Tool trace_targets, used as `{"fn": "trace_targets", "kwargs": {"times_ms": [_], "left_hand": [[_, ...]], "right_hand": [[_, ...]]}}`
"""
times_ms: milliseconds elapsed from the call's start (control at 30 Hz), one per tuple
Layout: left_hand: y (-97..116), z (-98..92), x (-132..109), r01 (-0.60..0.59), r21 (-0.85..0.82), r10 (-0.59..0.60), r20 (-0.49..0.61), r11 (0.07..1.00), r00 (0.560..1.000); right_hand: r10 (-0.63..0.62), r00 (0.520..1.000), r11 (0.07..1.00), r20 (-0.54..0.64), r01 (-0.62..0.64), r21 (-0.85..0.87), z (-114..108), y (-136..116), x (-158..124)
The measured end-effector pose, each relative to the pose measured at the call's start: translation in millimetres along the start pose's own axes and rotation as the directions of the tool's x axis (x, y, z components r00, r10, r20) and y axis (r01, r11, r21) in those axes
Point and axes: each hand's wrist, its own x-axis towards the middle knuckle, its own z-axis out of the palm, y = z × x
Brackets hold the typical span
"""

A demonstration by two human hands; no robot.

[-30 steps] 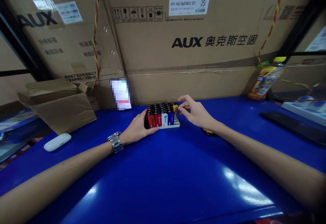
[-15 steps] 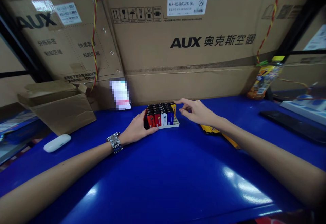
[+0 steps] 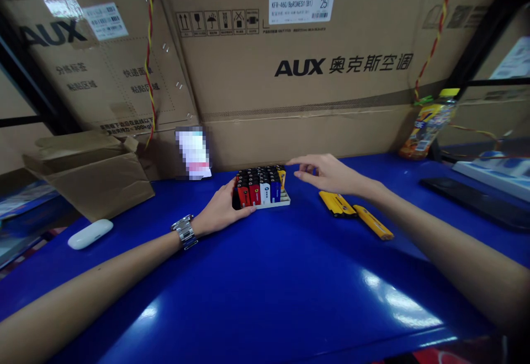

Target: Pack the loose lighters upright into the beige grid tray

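Draws right hand (image 3: 325,172) back, with grip apart, baring yellow lighters (image 3: 337,204) slanted lengthwise down-right; clamps left hand (image 3: 219,209) on tray (image 3: 285,202) of upright, black-topped lighters (image 3: 264,191).

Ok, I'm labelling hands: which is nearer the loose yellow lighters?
Right. The right hand is just beyond the loose yellow lighters; the left hand is farther, at the left end of the tray.
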Motion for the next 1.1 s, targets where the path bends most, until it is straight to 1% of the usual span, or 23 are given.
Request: {"fn": "trace_targets", "kwargs": {"times_ms": [33,67,100,133,200,233,267,300,367,533,633,700,767,800,867,933,1000,1033,1100], "left_hand": [[0,-0.1,0,0.008,0.0,-0.008,0.0,1.0,1.0],[0,-0.2,0,0.012,0.0,-0.012,0.001,1.0,1.0],[0,-0.2,0,0.013,-0.002,-0.013,0.003,1.0,1.0],[0,-0.2,0,0.011,-0.005,-0.011,0.005,1.0,1.0],[1,-0.4,0,0.007,-0.012,-0.007,0.007,1.0,1.0],[1,-0.5,0,0.008,-0.013,-0.008,0.004,1.0,1.0],[2,-0.6,0,0.012,-0.012,-0.012,0.001,1.0,1.0],[2,-0.8,0,0.015,-0.01,-0.015,0.001,1.0,1.0],[2,-1.1,0,0.016,-0.005,-0.016,0.006,1.0,1.0],[0,-0.8,-1,0.014,0.009,-0.014,0.004,1.0,1.0],[-1,-0.5,-1,0.022,0.012,-0.022,0.006,1.0,1.0],[0,-0.4,-1,0.013,0.01,-0.013,0.009,1.0,1.0],[0,-0.5,-1,0.005,0.01,-0.005,0.011,1.0,1.0],[0,-0.5,-1,0.005,0.013,-0.005,0.012,1.0,1.0],[0,-0.4,-1,0.013,0.025,-0.013,0.015,1.0,1.0],[0,-0.4,-1,0.02,0.037,-0.021,0.023,0.999,1.0],[0,-0.3,-1,0.024,0.046,-0.026,0.026,0.999,0.999],[0,-0.3,-1,0.024,0.047,-0.026,0.026,0.999,0.999],[0,-0.3,-1,0.019,0.047,-0.02,0.024,0.999,1.0]], "right_hand": [[0.036,0.999,0.997,-0.006,-0.037,-0.075,-7,2,-1],[0.088,0.996,0.985,0.014,-0.085,-0.149,-13,4,-3],[0.153,0.986,0.966,0.063,-0.136,-0.218,-18,6,-5],[0.222,0.965,0.944,0.136,-0.178,-0.279,-22,7,-7],[0.336,0.894,0.908,0.296,-0.224,-0.355,-26,7,-12],[0.371,0.855,0.898,0.362,-0.231,-0.373,-27,7,-13],[0.387,0.827,0.895,0.408,-0.232,-0.38,-26,6,-15],[0.386,0.815,0.899,0.433,-0.225,-0.377,-24,4,-15],[0.349,0.823,0.917,0.448,-0.2,-0.346,-17,2,-15],[0.183,0.914,0.977,0.361,-0.128,-0.172,-1,6,-10],[0.089,0.948,0.993,0.305,-0.059,-0.105,-1,10,-8],[0.022,0.96,0.998,0.28,-0.004,-0.065,-3,10,-8],[-0.027,0.953,0.999,0.301,0.032,-0.013,-3,9,-9],[-0.029,0.944,1.0,0.327,0.028,0.006,-2,8,-9],[0.006,0.927,1.0,0.375,-0.013,0.017,2,6,-9],[0.055,0.923,0.998,0.381,-0.061,0.005,6,4,-10],[0.062,0.919,0.997,0.389,-0.072,0.01,7,3,-10],[0.047,0.913,0.998,0.405,-0.059,0.017,7,3,-10],[-0.015,0.896,1.0,0.443,0.009,0.014,6,1,-10]]}}
